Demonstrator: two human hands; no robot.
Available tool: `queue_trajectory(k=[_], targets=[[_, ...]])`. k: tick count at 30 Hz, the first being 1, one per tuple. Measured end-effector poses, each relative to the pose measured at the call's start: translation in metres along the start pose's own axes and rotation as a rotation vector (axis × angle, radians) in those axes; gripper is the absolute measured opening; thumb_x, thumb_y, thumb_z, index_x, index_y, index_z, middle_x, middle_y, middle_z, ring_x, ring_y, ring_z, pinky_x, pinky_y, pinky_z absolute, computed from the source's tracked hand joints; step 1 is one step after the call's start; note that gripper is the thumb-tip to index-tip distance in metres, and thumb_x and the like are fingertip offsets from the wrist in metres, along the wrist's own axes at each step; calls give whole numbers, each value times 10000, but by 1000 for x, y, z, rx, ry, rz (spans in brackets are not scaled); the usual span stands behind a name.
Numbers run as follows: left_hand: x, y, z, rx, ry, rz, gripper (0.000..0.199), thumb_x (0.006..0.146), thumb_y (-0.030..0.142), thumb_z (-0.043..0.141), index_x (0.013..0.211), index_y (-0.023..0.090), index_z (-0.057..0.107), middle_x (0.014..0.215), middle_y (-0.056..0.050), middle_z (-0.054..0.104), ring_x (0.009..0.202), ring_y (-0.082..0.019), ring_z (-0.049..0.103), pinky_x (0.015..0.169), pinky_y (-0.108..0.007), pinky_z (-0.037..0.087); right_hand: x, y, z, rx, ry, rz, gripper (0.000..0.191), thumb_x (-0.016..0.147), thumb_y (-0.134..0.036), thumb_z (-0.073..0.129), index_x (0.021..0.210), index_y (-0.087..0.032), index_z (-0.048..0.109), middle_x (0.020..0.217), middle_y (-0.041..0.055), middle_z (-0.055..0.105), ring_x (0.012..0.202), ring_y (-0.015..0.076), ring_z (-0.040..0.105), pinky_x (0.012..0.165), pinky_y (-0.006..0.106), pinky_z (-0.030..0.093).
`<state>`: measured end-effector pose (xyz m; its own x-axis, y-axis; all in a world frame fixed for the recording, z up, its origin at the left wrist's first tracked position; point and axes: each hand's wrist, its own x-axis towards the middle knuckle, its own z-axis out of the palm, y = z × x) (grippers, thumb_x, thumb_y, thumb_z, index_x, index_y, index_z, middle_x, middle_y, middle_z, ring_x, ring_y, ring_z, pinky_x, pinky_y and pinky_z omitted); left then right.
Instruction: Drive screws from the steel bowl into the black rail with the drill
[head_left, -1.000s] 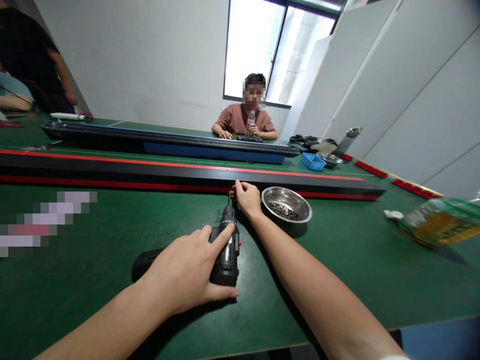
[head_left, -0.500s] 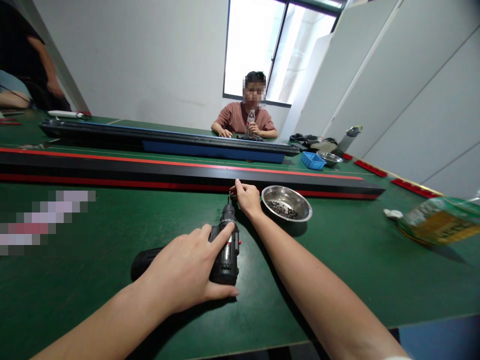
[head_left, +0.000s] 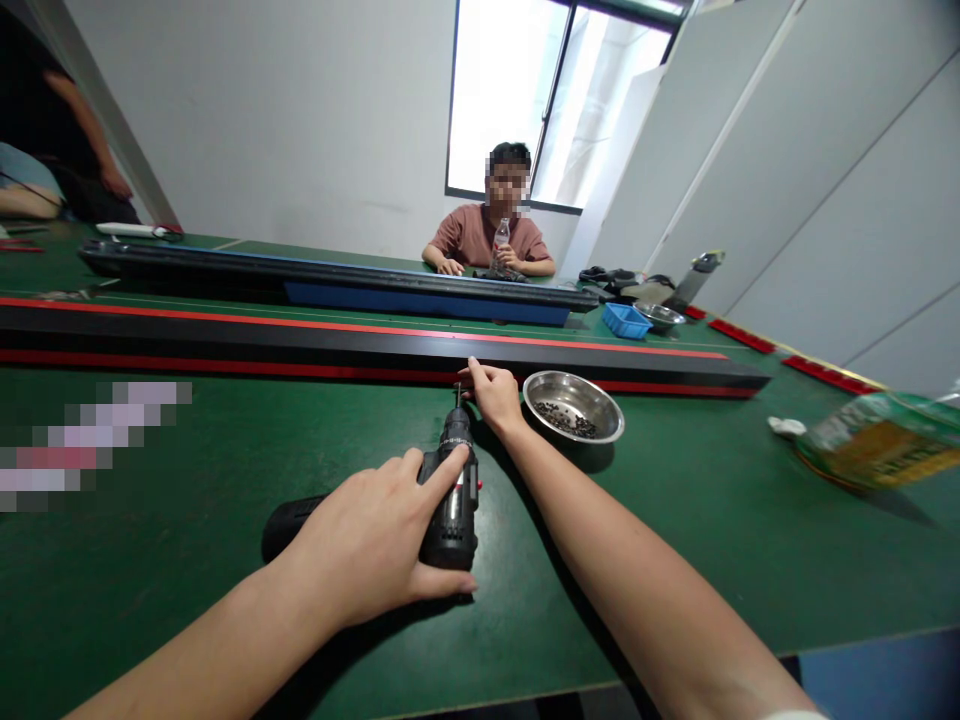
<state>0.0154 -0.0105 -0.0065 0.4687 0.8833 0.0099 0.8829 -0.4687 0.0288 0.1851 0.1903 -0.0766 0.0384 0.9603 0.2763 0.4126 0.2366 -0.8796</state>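
My left hand [head_left: 375,530] is wrapped round a black cordless drill [head_left: 452,515] lying on its side on the green table, its bit [head_left: 459,396] pointing away from me. Beside the bit's tip, my right hand [head_left: 491,395] has its fingers curled in and the thumb raised. Whatever sits between those fingertips is too small to make out. Just past them runs a long black bar with red stripes [head_left: 360,345], close to the bit's tip. A steel bowl [head_left: 616,425] holding many small dark screws [head_left: 566,420] stands to the right of my right hand.
Behind the bar lies another long dark piece [head_left: 337,275] on blue supports. A blue basket [head_left: 627,321] and a second steel bowl [head_left: 660,318] stand farther back. At right lies a large green-and-yellow bottle [head_left: 885,440]. A person [head_left: 487,240] sits opposite, holding a clear bottle.
The fingers of my right hand have shifted very slightly beside the bit's tip. My left hand and the drill stay where they were.
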Motion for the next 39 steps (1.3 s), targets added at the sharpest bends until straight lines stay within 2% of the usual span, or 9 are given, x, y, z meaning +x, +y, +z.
queue_trajectory(k=[5,13,18,26,39], targets=[[0,1,1,0,-5,4,1105,733,804,622,1625,288,226,1201,-153,626,962,-367,694,807,-498,580,-1,-2,0,70,-75,9,552,965,-619,499,865,-180,818,856,84,800,742,210,761,713,285,581],[6,1,1,12,-19,-19,1103,737,808,616,1632,303,214,1246,-168,622,1004,-368,682,821,-468,557,-1,-3,-3,-21,101,35,529,1005,-531,421,858,-192,799,733,66,773,687,216,752,751,297,543],[12,-1,4,28,4,-21,1102,742,823,595,1633,306,204,1289,-190,618,1013,-377,686,811,-472,558,-2,-6,-3,-63,120,30,521,1007,-517,405,846,-209,792,648,44,738,689,217,744,766,292,521],[18,-2,3,61,12,-28,1080,763,838,548,1632,293,212,1305,-209,616,1028,-386,688,808,-470,553,-2,-4,-1,-69,121,21,518,1002,-526,400,834,-219,783,786,53,779,731,210,742,758,279,524],[20,-4,5,89,33,-7,1094,760,872,512,1629,274,223,1267,-207,638,1013,-383,696,789,-458,556,-3,-4,0,-84,114,8,509,998,-533,409,819,-225,773,785,52,773,733,207,735,743,272,520]])
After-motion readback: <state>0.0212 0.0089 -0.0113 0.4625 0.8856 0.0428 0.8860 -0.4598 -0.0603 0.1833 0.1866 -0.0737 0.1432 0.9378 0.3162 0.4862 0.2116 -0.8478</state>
